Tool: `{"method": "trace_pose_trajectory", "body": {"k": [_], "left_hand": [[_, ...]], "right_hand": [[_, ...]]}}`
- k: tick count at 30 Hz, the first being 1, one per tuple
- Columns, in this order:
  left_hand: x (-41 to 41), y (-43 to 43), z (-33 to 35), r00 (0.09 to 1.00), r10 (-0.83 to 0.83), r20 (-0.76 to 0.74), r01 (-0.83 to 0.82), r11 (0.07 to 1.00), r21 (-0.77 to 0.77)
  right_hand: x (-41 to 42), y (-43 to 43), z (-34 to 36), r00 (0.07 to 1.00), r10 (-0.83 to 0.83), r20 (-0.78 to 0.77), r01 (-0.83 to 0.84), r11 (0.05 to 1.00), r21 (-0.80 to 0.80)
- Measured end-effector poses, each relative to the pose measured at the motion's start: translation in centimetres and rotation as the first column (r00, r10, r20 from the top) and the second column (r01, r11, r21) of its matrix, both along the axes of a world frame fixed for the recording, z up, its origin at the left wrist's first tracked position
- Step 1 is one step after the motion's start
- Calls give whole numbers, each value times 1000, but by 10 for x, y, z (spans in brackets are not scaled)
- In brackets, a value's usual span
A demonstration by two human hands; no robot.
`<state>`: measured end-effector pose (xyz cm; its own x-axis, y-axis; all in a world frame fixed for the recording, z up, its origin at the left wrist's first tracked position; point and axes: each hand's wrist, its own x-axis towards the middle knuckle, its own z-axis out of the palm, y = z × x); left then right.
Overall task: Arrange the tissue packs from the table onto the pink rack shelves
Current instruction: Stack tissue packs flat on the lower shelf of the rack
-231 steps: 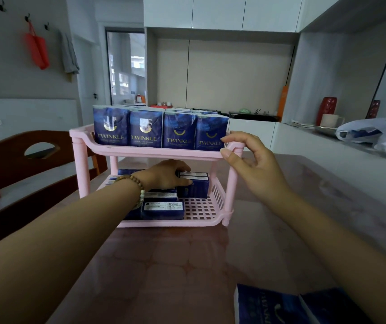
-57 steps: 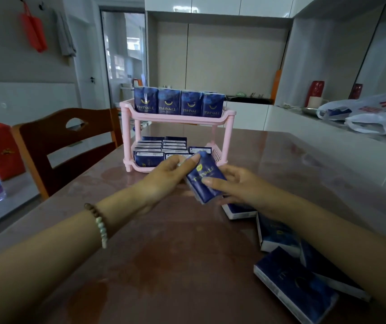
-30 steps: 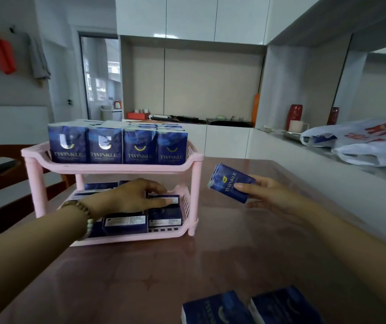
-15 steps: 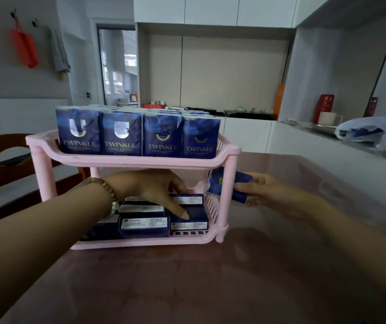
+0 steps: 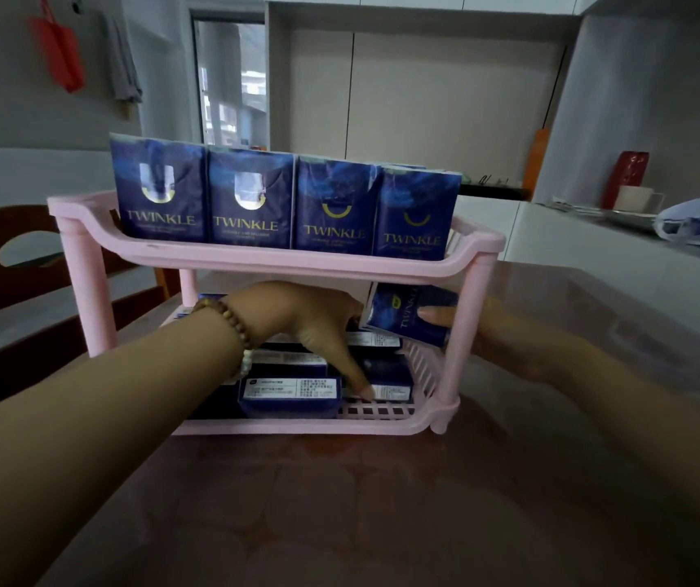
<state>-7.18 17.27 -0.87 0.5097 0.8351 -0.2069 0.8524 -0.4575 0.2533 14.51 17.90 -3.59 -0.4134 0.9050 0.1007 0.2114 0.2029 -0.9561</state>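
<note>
Head view: the Twinkle tissue pack [image 5: 409, 317] in the right hand [image 5: 505, 332], out beside the pink rack [image 5: 462, 332] a second ago, is now tilted inside the lower shelf's right end, pinched by thumb and fingers. Left hand [image 5: 310, 328], fingers spread, presses down on the flat packs [image 5: 291, 394] at the shelf front, probably holding them while making a gap. The rack's top shelf carries a full row of upright packs [image 5: 284, 205]. Looks like the lower shelf is nearly full.

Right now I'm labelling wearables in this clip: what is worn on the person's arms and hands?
Both forearms are bare, with no sleeves in view. The left hand has a beaded bracelet at its wrist: brown round beads with a few pale ones. The right hand shows no rings or glove.
</note>
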Motion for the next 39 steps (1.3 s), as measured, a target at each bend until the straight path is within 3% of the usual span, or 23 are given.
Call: {"method": "trace_pose_trajectory", "body": {"k": [8, 14, 23, 30, 33, 36, 39], "left_hand": [[-16, 10, -8, 971, 21, 237, -40, 996, 75], [-24, 14, -14, 948, 42, 316, -94, 984, 150], [-24, 20, -21, 896, 72, 438, -165, 970, 180], [-28, 24, -25, 839, 139, 526, -271, 945, 183], [-26, 20, -23, 841, 165, 515, -277, 950, 148], [-23, 16, -21, 836, 173, 521, -291, 944, 154], [-24, 11, -19, 821, 173, 544, -262, 961, 89]], "right_hand": [[-1, -2, -3, 998, -27, -59, 29, 999, 39], [2, -6, -1, 997, 10, -70, -2, 994, 110], [-10, -13, 6, 990, 107, 93, -116, 988, 104], [-19, -11, -2, 982, -11, 188, -35, 970, 241], [-24, -6, -10, 951, -114, 288, -6, 922, 386], [-28, -5, -18, 948, -170, 269, 1, 847, 532], [-27, -1, -22, 951, -179, 253, 11, 835, 550]]}}
